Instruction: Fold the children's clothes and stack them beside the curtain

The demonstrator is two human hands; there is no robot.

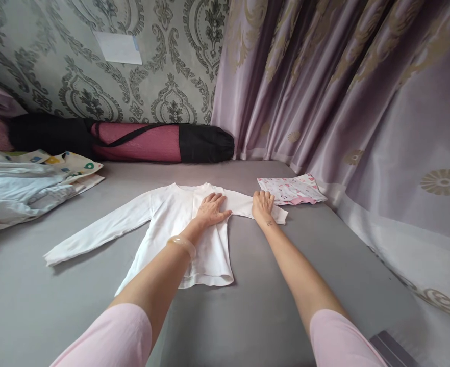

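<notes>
A white long-sleeved shirt (171,224) lies spread on the grey bed sheet, its neckline pointing away from me. One sleeve stretches out to the left, the other to the right. My left hand (211,210), below a pale bangle, rests flat on the upper right of the shirt's body with fingers spread. On the right sleeve, my right hand (263,205) is closed, its fingers curled over the fabric. The cuff sticks out just beyond that hand. Close behind the cuff lies a folded white and pink printed garment (294,189).
Rumpled light clothes (14,188) are heaped at the left. A black and dark pink mesh roll bag (141,142) lies along the patterned wall (164,66). Purple curtains (305,86) hang down the right side of the grey bed (267,306).
</notes>
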